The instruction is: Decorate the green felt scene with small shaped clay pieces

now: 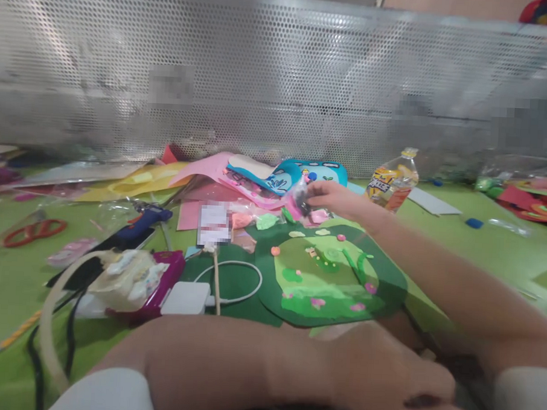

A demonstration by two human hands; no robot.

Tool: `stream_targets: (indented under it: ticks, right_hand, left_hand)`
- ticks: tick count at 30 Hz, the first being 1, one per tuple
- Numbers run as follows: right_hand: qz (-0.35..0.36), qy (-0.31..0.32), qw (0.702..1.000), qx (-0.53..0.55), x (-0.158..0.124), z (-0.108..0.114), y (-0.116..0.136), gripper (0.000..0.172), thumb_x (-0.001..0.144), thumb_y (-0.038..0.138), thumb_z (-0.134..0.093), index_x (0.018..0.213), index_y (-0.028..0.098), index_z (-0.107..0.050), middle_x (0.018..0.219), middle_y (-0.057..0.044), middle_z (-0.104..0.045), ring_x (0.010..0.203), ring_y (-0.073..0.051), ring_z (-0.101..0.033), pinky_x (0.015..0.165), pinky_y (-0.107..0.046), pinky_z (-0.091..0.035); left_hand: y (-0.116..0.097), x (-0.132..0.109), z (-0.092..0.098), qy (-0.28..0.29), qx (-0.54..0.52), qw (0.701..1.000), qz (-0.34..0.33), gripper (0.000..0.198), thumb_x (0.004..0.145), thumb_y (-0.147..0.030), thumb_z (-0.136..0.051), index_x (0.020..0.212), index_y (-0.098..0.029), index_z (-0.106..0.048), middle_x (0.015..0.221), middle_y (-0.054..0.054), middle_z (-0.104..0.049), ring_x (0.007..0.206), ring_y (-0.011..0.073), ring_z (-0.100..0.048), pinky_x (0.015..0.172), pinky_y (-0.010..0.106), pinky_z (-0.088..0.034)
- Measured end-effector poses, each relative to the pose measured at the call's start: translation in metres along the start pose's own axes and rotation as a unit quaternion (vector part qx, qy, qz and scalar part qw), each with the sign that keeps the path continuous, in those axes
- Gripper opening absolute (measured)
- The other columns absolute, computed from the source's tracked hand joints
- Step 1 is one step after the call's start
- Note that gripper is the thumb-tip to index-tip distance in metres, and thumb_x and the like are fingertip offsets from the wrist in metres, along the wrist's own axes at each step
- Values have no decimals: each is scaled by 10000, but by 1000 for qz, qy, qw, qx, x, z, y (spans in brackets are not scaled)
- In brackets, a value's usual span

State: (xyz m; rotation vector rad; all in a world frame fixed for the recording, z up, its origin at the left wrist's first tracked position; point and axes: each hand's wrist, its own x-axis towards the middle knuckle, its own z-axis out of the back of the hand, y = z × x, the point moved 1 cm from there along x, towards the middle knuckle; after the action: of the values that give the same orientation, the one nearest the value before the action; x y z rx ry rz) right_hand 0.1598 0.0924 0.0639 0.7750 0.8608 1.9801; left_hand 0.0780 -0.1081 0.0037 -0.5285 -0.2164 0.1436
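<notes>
My right hand (330,197) reaches across to the middle of the table. Its fingers are closed on a small clear plastic bag (300,197) with something dark in it. Below that arm lies a rounded green craft picture (265,292) with clay flowers, leaves and grass. Across the bottom of the view comes my left hand (397,376), its fingers curled in; whether they hold anything is hidden. Near the bag are lumps of pink clay (319,216) and green clay (267,221) in plastic wrap. Behind it rests a blue decorated craft sheet (281,176).
A drink bottle (395,180) stands behind my right forearm. To the left are a blue glue gun (148,221), orange-handled scissors (36,232), a power strip (129,277) and a white charger (185,298) with cables. A perforated metal panel (261,77) bounds the table's back.
</notes>
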Motion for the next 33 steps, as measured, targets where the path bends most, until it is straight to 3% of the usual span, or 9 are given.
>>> stream_targets:
  ticks: [3,7,12,15,19,22,25,29,33]
  right_hand:
    - [37,123,985,117,-63,18,2,180,733,252,-657,865,139,-608,775,-26,-639,683,-121,-595,643,-256,-482]
    - [58,111,979,158,-102,25,-7,200,762,283,-647,902,145,-610,844,-36,-645,746,-120,-603,702,-264,-495]
    - [2,-108,992,68,-77,30,-38,123,759,237,-595,847,155,-568,771,-17,-632,703,-131,-606,701,-301,-511]
    - [-51,-252,964,-65,-56,39,-56,93,777,226,-532,835,156,-552,782,-45,-638,734,-169,-616,736,-364,-512]
    - [-54,-302,946,-109,-48,49,-72,53,696,158,-575,715,179,-530,810,-65,-625,884,-232,-578,902,-470,-415]
    - [-64,-306,945,-100,-58,55,-75,50,717,190,-563,708,186,-514,766,-50,-617,817,-217,-592,846,-459,-453]
    - [-60,-259,964,-30,-76,62,-67,102,771,284,-547,782,186,-521,753,-20,-614,686,-150,-605,685,-339,-520]
    - [-26,64,981,184,-99,61,-45,252,680,341,-708,800,167,-571,668,18,-586,544,-89,-552,523,-223,-484]
    - [22,235,954,183,-110,46,-16,184,744,283,-673,826,140,-590,712,8,-600,608,-72,-564,564,-197,-477]
  left_hand:
    - [5,-4,-2,-215,-191,954,87,283,794,-468,-491,766,-191,-443,591,-42,-452,498,61,-405,457,176,-298]
    - [8,-1,-4,-330,-301,887,114,227,784,-345,-538,737,-184,-386,566,-68,-338,506,52,-335,483,177,-283]
    - [8,0,-4,-238,-308,919,64,166,796,-305,-517,776,-176,-415,547,-74,-359,466,39,-320,438,158,-258]
    - [10,-2,-6,-218,-275,935,48,139,780,-277,-527,784,-171,-438,563,-69,-365,463,32,-320,430,150,-253]
    - [11,-3,-5,-204,-285,936,27,112,780,-249,-521,785,-170,-441,569,-69,-349,462,29,-315,438,151,-257]
    - [11,-2,-2,-208,-332,918,54,117,799,-264,-509,787,-168,-442,580,-60,-379,480,37,-331,450,161,-266]
    - [12,2,1,-275,-407,863,115,169,796,-295,-530,790,-170,-417,646,-45,-397,561,51,-362,519,177,-304]
    - [14,9,2,-366,-536,746,150,304,759,-297,-597,944,-196,-379,843,-16,-436,660,58,-410,631,207,-379]
    - [14,12,0,-393,-572,709,130,538,735,-292,-655,1129,-233,-295,1024,32,-460,846,99,-512,762,256,-438]
